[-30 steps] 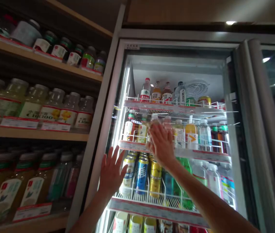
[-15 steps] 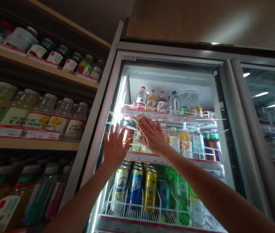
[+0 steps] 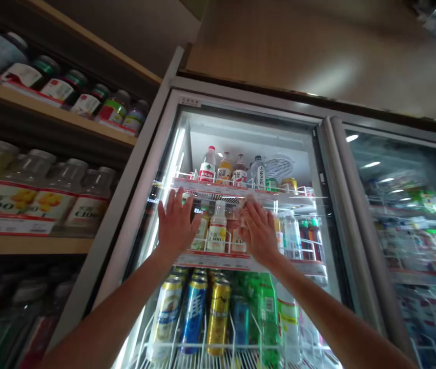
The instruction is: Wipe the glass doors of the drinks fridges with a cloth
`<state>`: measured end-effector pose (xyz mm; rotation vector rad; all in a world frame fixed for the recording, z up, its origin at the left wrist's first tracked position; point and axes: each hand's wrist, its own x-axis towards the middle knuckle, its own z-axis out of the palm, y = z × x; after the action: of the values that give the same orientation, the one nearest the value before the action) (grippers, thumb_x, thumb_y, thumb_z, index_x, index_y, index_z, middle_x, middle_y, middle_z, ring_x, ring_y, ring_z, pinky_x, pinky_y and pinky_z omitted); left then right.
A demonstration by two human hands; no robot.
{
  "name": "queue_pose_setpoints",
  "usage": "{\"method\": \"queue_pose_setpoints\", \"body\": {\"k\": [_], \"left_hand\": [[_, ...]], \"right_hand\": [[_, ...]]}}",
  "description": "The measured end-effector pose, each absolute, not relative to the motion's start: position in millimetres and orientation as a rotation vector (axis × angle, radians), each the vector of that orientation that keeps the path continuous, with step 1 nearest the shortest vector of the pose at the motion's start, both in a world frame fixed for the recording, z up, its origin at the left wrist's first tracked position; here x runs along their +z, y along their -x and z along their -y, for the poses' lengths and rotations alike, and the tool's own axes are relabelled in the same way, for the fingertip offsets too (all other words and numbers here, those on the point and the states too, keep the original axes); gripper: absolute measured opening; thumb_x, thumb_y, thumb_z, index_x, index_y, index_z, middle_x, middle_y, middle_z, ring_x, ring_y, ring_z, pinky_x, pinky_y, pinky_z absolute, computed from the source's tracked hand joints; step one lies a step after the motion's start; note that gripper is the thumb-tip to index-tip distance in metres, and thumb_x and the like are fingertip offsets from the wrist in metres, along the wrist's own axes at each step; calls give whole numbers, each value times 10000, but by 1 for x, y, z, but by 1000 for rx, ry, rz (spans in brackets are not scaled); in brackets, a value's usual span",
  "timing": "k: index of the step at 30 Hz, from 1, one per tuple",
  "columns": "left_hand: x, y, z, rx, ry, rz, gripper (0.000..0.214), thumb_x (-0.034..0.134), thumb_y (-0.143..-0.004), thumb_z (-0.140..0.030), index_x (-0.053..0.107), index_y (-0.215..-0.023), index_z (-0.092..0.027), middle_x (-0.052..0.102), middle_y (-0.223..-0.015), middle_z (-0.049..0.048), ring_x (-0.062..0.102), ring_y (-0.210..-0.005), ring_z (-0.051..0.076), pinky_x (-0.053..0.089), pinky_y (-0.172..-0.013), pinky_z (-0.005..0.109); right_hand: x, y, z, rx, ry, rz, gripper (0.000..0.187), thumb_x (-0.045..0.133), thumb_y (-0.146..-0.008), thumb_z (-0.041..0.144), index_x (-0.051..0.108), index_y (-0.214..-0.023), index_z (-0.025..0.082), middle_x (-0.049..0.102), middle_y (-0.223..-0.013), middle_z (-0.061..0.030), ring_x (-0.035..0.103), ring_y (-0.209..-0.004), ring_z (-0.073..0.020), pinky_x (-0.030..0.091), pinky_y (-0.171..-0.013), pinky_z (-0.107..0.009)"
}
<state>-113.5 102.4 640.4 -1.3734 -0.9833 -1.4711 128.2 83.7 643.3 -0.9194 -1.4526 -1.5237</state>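
My left hand (image 3: 176, 224) lies with fingers spread against the glass door (image 3: 241, 115) of a lit drinks fridge, and nothing is in it. To its right, my right hand (image 3: 259, 230) presses a pale, crumpled cloth (image 3: 242, 210) to the same glass. Most of the cloth is hidden under the fingers. Behind the glass, between my hands, stand a C100 bottle (image 3: 216, 230) and other bottled drinks.
Wooden shelves (image 3: 41, 245) with rows of bottles stand on the left. Tall door handles (image 3: 350, 220) run down the right, beside a second glass door (image 3: 406, 205). Cans (image 3: 194, 312) fill the lower fridge rack. A brown panel (image 3: 298, 46) is above.
My right hand has slid the cloth to the right across the glass, away from my left hand. My left hand stays spread near the door's left side. The view has shifted right.
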Motion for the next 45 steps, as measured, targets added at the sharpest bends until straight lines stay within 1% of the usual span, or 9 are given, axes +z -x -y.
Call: {"method": "queue_pose_setpoints", "body": {"k": [4, 10, 14, 18, 23, 29, 32, 37, 45], "left_hand": [[658, 106, -104, -1448, 1435, 991, 559, 327, -897, -449, 362, -1380, -169, 256, -1494, 135, 185, -1394, 301, 176, -1091, 555], [653, 106, -105, -1465, 1445, 976, 566, 279, -905, -448, 344, -1390, -163, 243, -1500, 132, 156, -1402, 292, 131, -1107, 547], [654, 105, -104, -1505, 1451, 933, 578, 254, -905, -467, 359, -1379, -153, 251, -1497, 133, 173, -1395, 306, 134, -1105, 562], [655, 106, -107, -1592, 1461, 817, 615, 250, -886, -536, 371, -1372, -179, 230, -1512, 82, 199, -1383, 332, 119, -1110, 587], [655, 105, -106, -1654, 1528, 723, 599, 259, -872, -553, 280, -1412, -295, 116, -1539, -46, 158, -1391, 342, 48, -1131, 566], [654, 103, -104, -1606, 1483, 812, 658, 197, -882, -584, 343, -1383, -183, 208, -1517, 98, 177, -1387, 335, 126, -1089, 614], [650, 102, -104, -1570, 1476, 854, 625, 233, -905, -522, 377, -1356, -114, 243, -1492, 166, 179, -1385, 345, 144, -1088, 611], [643, 99, -108, -1558, 1468, 909, 557, 338, -904, -429, 358, -1372, -126, 236, -1494, 166, 153, -1396, 328, 116, -1106, 587], [635, 109, -106, -1461, 1477, 914, 549, 332, -903, -426, 373, -1371, -142, 282, -1480, 147, 190, -1393, 288, 172, -1111, 517]], "right_hand": [[650, -170, -79, -1401, 1000, 1321, 521, 328, -868, 264, 323, -1388, 233, 408, -1421, -59, 313, -1340, -216, 207, -1089, -505], [662, -240, -72, -1012, 1139, 726, 618, 366, -782, 295, 350, -1359, 73, 423, -1371, -207, 377, -1279, -330, 299, -992, -597], [636, -205, -73, -1206, 1095, 976, 519, 308, -829, 258, 439, -1312, 120, 438, -1377, -150, 329, -1321, -279, 300, -1029, -526], [629, -199, -71, -1489, 998, 1477, 512, 325, -855, 283, 400, -1356, 216, 406, -1421, -53, 282, -1355, -204, 215, -1108, -460], [659, -232, -71, -1145, 1163, 880, 549, 265, -866, 290, 369, -1379, 126, 353, -1429, -179, 309, -1325, -314, 268, -1007, -594], [633, -187, -78, -1453, 968, 1440, 512, 328, -865, 284, 389, -1367, 199, 378, -1441, -46, 225, -1381, -203, 184, -1120, -441], [634, -196, -72, -1451, 950, 1465, 521, 337, -861, 269, 358, -1381, 235, 424, -1411, -38, 290, -1353, -196, 166, -1120, -473], [661, -202, -74, -1125, 1077, 1029, 561, 327, -856, 298, 327, -1396, 147, 386, -1420, -141, 305, -1333, -306, 236, -1041, -588], [620, -139, -74, -1521, 792, 1688, 485, 346, -880, 278, 369, -1364, 256, 409, -1424, -13, 263, -1368, -189, 171, -1120, -463]]}}
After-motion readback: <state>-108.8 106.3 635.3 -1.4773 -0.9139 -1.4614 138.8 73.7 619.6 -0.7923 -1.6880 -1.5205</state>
